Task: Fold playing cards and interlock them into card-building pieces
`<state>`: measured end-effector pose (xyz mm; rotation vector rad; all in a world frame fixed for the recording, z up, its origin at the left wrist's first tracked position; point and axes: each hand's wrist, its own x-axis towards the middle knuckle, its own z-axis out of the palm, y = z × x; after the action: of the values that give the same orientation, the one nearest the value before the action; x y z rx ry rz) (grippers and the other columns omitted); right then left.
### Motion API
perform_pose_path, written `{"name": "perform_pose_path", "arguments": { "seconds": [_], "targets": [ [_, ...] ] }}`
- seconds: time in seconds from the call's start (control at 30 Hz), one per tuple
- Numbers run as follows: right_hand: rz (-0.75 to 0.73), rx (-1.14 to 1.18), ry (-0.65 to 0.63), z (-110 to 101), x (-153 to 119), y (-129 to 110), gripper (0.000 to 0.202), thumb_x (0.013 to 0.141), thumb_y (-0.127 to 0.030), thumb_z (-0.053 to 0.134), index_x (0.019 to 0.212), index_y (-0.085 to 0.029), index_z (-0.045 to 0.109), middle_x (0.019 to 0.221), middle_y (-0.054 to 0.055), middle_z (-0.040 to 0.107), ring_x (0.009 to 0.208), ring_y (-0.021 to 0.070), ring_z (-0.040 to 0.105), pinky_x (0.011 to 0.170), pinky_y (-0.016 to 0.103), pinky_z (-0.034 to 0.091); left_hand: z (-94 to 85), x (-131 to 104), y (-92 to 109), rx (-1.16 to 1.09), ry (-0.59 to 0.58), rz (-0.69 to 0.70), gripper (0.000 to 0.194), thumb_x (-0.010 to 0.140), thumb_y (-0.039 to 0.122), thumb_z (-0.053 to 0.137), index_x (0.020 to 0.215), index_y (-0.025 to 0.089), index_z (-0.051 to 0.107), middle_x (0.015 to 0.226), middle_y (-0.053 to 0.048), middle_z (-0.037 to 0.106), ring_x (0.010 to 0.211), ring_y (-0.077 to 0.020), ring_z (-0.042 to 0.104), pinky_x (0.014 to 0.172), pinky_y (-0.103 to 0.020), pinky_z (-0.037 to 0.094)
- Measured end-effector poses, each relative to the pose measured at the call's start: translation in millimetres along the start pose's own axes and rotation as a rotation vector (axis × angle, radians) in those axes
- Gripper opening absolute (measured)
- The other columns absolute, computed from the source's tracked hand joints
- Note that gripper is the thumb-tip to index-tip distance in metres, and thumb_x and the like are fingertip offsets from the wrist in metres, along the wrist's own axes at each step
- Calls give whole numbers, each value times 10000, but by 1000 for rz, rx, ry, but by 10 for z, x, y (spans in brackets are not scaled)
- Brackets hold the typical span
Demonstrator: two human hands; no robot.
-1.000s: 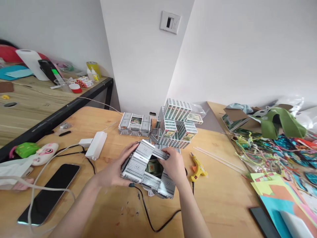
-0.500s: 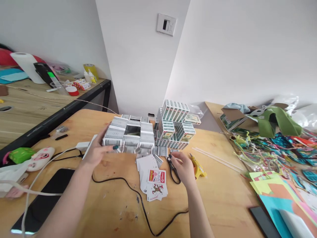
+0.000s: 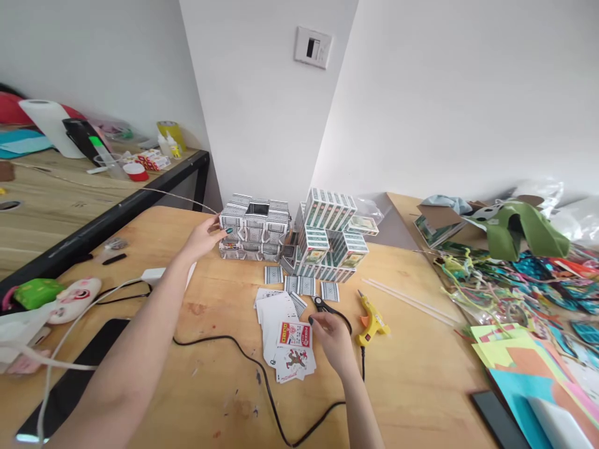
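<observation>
My left hand [image 3: 206, 237] grips the left end of a block built from patterned playing cards [image 3: 254, 231], thumb on its front and the other fingers hidden behind. The block stands at the table's back, beside a stack of green-and-white card boxes [image 3: 322, 246]. My right hand [image 3: 333, 340] hovers by the right edge of a loose pile of cards [image 3: 274, 318], fingers loosely bent, nothing visible in them. On that pile lie a red poker card [image 3: 294, 335] and a joker card [image 3: 296, 360]. Black-handled scissors [image 3: 322, 304] are partly hidden behind that hand. Several face-down cards [image 3: 307, 285] lie before the boxes.
A yellow glue gun [image 3: 373, 321] lies right of my right hand, its black cable [image 3: 264, 368] crossing the table. Clear glue sticks [image 3: 409, 300] lie beyond. Coloured paper [image 3: 524, 368] and craft scraps [image 3: 515, 287] cover the right side; a tablet [image 3: 79, 374] lies left.
The card block has moved back and was lowered from the air onto the table, my left hand with it. My right hand drew back toward the card pile, uncovering a face-down card and the glue gun.
</observation>
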<state>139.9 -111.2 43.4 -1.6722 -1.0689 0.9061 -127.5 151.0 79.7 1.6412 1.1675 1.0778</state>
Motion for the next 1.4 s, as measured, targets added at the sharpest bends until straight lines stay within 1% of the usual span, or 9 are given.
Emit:
{"name": "perform_pose_path", "arguments": {
  "seconds": [0.3,0.5,0.57,0.7,0.77,0.97,1.13,1.23,1.4],
  "targets": [
    [-40,-222,14,42,-13,125,226,730,-242,519,907,-154,626,818,64,639,665,178,589,631,297,479,-36,18,-60,57,61,7,571,703,305,614,1228,159,443,1244,-120,511,1106,-233,502,938,-385,398],
    [-92,-544,-179,115,-93,54,652,533,-200,716,1156,-224,524,1236,72,470,1103,255,458,891,344,400,98,-407,162,462,438,149,651,692,273,621,1285,202,364,1315,-98,404,1253,-288,302,1059,-456,190],
    [-51,-671,-242,141,-138,33,862,451,-235,775,1246,-237,441,1293,82,416,1149,297,400,927,387,364,242,-694,245,488,329,198,519,757,280,541,1254,229,398,1276,-68,438,1226,-258,341,1054,-426,218],
    [-23,-830,-296,156,-214,38,1096,364,-232,814,1336,-257,309,1346,103,343,1189,355,331,963,456,308,608,-1246,239,481,-283,206,452,772,347,519,1212,260,458,1241,-49,473,1198,-238,373,1019,-392,294],
    [-20,-823,-302,154,-224,48,1038,417,-188,784,1336,-253,305,1321,105,358,1186,332,355,941,417,347,782,-1409,153,479,-441,147,521,739,397,560,1234,280,445,1269,-48,447,1205,-249,353,1003,-397,316],
    [-22,-662,-308,234,-102,59,851,516,-139,695,1292,-185,350,1234,114,382,1055,250,507,874,326,426,1118,-1439,-64,480,-384,-26,331,824,399,393,974,209,619,1036,-79,557,1051,-240,470,939,-409,369],
    [-77,-581,-283,368,64,47,895,497,-106,700,1304,-135,314,1240,133,354,1072,245,496,925,319,397,1124,-1418,2,366,-495,-59,368,779,476,435,1008,256,622,1043,-65,570,1049,-248,489,914,-399,391],
    [-106,-604,-312,411,125,-13,924,501,-114,705,1323,-135,283,1286,144,306,1103,242,477,930,302,388,1042,-1418,71,426,-598,-29,547,648,513,591,1138,275,554,1199,-77,490,1142,-288,417,946,-421,352],
    [-108,-702,-347,434,164,-114,861,563,-198,684,1330,-180,293,1296,129,333,1076,278,502,879,344,416,989,-1335,84,682,-604,4,1019,379,446,767,1302,312,355,1400,-103,257,1254,-403,210,963,-556,236]
  ]
}}
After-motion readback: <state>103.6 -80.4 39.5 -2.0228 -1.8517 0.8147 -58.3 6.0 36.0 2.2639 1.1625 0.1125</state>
